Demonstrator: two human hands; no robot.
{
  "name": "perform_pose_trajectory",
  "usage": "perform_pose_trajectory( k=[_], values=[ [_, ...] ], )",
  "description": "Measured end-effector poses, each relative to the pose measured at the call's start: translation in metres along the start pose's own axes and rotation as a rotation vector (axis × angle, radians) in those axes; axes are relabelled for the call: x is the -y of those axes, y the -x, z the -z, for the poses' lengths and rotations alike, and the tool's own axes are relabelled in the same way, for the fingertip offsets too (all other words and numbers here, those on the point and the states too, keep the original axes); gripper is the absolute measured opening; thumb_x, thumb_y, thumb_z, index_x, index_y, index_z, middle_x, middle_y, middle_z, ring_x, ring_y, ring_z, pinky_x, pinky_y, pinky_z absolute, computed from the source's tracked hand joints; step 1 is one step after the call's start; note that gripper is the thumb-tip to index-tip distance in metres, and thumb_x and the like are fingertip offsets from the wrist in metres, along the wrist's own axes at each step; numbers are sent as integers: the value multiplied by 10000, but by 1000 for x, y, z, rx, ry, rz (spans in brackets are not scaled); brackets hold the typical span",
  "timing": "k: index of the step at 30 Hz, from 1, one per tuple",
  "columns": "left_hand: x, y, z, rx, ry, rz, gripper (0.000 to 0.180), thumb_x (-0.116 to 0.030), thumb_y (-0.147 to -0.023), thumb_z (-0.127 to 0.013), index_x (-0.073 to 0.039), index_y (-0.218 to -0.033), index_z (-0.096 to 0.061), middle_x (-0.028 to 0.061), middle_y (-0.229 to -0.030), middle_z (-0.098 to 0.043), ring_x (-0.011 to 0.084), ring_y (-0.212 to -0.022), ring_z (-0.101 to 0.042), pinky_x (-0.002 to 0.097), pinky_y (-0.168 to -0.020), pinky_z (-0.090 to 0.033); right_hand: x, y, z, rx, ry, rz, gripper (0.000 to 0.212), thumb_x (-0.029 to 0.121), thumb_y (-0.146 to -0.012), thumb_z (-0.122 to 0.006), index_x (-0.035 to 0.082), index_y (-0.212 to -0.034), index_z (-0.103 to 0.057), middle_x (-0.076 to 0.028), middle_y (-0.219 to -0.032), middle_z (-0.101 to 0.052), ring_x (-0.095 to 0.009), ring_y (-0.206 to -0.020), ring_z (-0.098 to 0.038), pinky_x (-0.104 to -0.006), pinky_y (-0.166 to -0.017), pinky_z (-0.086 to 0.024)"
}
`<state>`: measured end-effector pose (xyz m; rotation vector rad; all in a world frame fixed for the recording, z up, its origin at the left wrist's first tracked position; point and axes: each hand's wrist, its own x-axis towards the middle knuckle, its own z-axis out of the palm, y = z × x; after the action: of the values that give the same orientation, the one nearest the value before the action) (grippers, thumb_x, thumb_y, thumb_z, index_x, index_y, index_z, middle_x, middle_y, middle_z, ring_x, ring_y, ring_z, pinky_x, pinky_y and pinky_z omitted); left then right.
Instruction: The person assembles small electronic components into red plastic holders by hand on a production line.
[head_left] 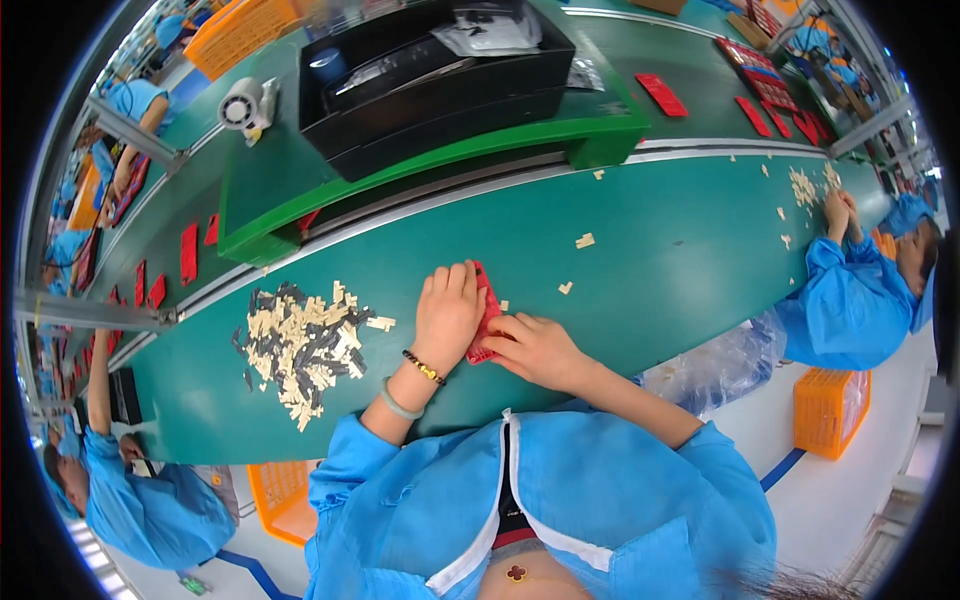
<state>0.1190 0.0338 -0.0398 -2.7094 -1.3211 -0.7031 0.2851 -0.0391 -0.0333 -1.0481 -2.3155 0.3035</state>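
Green worktop [660,255] spreads across my view. Right of the mixed pile [305,340], the slim red piece [491,308] points away from the wearer, long axis nearly straight. Left hand [447,312] and right hand [542,352] have fingers closed on it; I cannot make out the covered parts.

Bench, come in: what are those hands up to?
Left hand holding red part; right hand touching it. Loose pale and dark pieces heaped leftward. Nothing visibly blocking.
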Motion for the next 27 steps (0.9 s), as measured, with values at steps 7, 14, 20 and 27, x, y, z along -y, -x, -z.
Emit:
perform_pose_trajectory(
  k=[7,14,20,27],
  values=[
    [10,6,52,49,-42,74,486,-237,-807,-669,20,-1204,-557,119,-1078,-535,285,-999,-510,373,-841,-427,-7,-6,9,-59,-12,79,215,191,-761,-705,91,-934,-623,-31,-988,-569,-193,-846,-597,-315,-692,-503],
    [62,65,99,30,143,347,418,4,-720,-707,-45,-1113,-576,134,-1085,-555,345,-988,-529,402,-852,-454,-99,-117,26,-227,318,-223,319,121,-788,-672,58,-1085,-573,-111,-1099,-565,-276,-914,-620,-368,-777,-515],
    [81,80,78,107,200,325,253,-37,-723,-704,-86,-959,-627,90,-972,-557,297,-960,-516,382,-841,-409,-123,-92,41,-318,281,101,213,67,-722,-596,86,-935,-605,-89,-992,-587,-266,-1017,-565,-416,-930,-411],
    [77,75,81,144,205,315,194,-60,-681,-733,-77,-837,-618,77,-965,-544,280,-966,-503,377,-837,-396,-269,-6,119,-710,697,-558,367,6,-759,-546,113,-1109,-580,-96,-1259,-523,-282,-1185,-491,-415,-938,-377]
  ],
)
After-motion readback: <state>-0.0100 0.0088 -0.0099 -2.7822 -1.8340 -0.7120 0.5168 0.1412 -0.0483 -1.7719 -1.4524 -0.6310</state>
